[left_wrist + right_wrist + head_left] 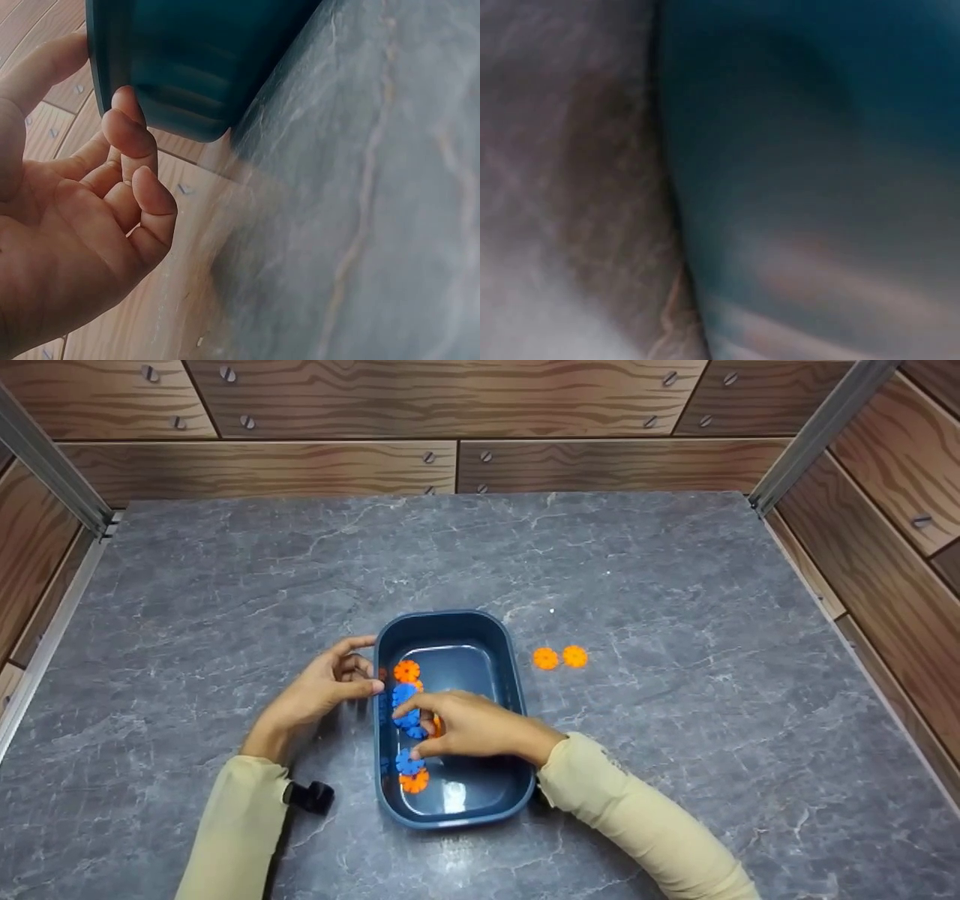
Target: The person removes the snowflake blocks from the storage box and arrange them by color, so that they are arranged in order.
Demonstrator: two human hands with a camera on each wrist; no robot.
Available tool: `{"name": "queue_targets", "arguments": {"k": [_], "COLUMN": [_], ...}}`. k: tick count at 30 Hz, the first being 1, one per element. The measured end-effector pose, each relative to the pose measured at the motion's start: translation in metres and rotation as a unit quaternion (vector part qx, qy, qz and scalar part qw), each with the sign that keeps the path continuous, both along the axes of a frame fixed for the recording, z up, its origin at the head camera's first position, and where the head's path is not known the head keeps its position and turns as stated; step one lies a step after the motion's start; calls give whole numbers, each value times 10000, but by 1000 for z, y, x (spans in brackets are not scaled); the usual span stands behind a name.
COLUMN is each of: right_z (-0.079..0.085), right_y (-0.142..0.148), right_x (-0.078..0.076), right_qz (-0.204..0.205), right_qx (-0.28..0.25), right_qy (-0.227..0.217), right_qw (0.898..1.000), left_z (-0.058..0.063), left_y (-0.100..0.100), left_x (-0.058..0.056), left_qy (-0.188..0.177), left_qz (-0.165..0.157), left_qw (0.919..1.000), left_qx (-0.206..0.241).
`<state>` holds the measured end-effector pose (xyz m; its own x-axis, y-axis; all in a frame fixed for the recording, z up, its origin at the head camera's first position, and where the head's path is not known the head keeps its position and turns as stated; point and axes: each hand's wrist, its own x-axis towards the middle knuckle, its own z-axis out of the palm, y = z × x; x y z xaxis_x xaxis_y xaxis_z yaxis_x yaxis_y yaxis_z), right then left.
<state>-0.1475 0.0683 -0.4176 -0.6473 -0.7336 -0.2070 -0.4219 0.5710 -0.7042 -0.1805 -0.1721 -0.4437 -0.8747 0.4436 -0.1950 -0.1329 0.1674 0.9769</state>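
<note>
A dark blue rectangular tub (pixel 480 815) stands on the grey marbled table. Along its left inner side lie several flower-shaped plastic discs, including a blue disc (pixel 405 695) and an orange disc (pixel 414 781). My left hand (pixel 322 679) touches the tub's left side with thumb and index finger; its other fingers are loosely bent, as the left wrist view shows. Inside the tub, my right hand (pixel 469 724) reaches over the discs. Its index fingertip is at the blue ones and its thumb at a lower blue disc, the two spread apart. The palm hides some pieces.
Two orange discs (pixel 560 658) lie side by side on the table (pixel 675 697), right of the tub. Wood-patterned panels (pixel 450 397) border the table at the back and sides. A black strap piece (pixel 311 796) sits at the left sleeve. The right wrist view is blurred.
</note>
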Motion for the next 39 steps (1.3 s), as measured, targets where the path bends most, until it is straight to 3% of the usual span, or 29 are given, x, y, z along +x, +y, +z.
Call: {"name": "queue_targets", "arguments": {"k": [11,26,39], "right_z": [-5,-12,-13], "right_y": [0,-1,-2], "right_x": [1,1,1], "right_qz": [341,622,872], "right_qx": [361,1166,1375], "right_qy": [113,728,879], "right_qw": [9987,9886,9827], "left_z": [0,1,1], "left_y": [0,1,1], "left_x": [1,2,2], "left_qy": [-14,-57,-56], "left_qz": [52,48,83], "left_qw": [10000,9999,9999], "left_qx": [45,92,-18]}}
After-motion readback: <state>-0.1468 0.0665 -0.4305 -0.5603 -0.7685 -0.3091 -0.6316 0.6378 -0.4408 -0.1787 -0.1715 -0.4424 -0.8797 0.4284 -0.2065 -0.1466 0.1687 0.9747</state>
